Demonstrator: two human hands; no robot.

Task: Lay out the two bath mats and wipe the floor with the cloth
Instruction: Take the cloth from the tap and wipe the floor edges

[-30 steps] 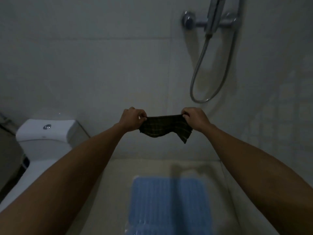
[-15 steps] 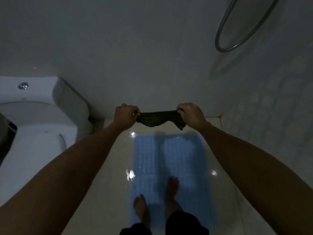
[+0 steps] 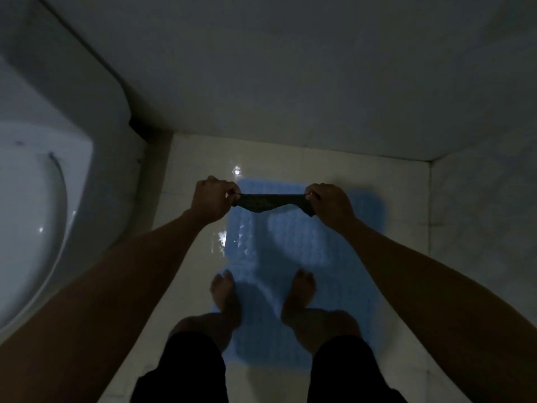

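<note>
A dark cloth is pinched at its two upper corners, one by the left hand and one by the right hand, the fingers of each curled round the fabric. The cloth is held stretched between them in the air, sagging in the middle; its pattern cannot be made out in the dim light. Below it a blue bath mat is spread flat on the pale floor, and two bare feet are planted on the mat. A white toilet is seen to the left.
</note>
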